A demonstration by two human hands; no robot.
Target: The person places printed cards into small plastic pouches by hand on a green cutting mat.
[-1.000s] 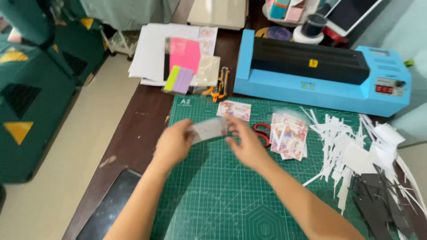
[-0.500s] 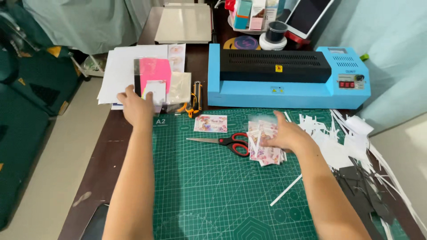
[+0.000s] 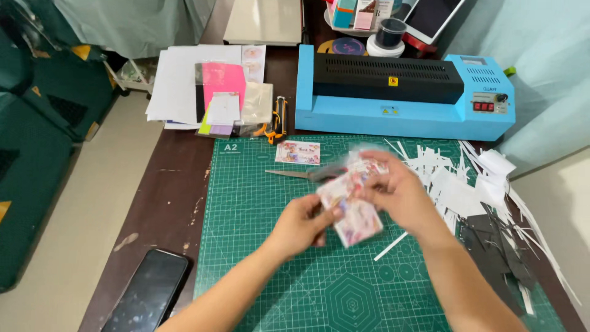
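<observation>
Both hands meet over the green cutting mat (image 3: 258, 246). My left hand (image 3: 301, 224) pinches the lower edge of a small stack of printed cards (image 3: 353, 209) in pink and white. My right hand (image 3: 396, 190) grips the same stack from the upper right; the cards look blurred. Behind the hands lie scissors (image 3: 295, 174), partly hidden, with the blade pointing left. A single printed card (image 3: 297, 152) rests flat on the mat near its top edge.
A blue and black laminator (image 3: 399, 92) stands at the back. Left of it lie white sheets, a pink sheet (image 3: 222, 80) and an orange utility knife (image 3: 278, 117). White paper strips (image 3: 455, 178) and black scraps (image 3: 491, 246) pile at right. A dark phone (image 3: 147, 298) lies front left.
My left hand came back from the paper pile at the far left to the mat. Both hands now hold the card stack lifted off the mat.
</observation>
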